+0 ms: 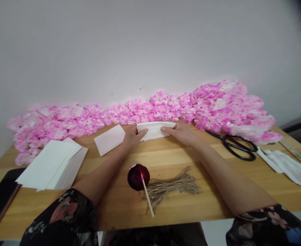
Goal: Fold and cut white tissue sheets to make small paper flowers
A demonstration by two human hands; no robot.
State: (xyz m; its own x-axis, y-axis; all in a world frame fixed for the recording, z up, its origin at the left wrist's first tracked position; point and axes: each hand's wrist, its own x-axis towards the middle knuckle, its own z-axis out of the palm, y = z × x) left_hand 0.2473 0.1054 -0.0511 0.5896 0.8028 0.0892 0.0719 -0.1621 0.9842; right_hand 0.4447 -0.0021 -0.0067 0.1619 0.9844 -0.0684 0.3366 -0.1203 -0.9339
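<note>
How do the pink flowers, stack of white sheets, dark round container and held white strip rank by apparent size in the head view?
1. Pink flowers
2. Stack of white sheets
3. White strip and dark round container, unranked: the strip looks wider, the container taller and nearer.

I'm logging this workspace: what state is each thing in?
White paper strip: creased, held between left hand and right hand.
Single white rectangular sheet: flat.
White paper stack: fanned unevenly.
Round dark container: uncovered, pale wooden stick across its rim.
Thin brown strand bundle: ends splayed.
Black-handled scissors: lying flat, blade opening unclear.
Black rectangular phone: screen dark.
Pink-white ruffled flowers: massed together.
Long white strips: piled, overlapping.
</note>
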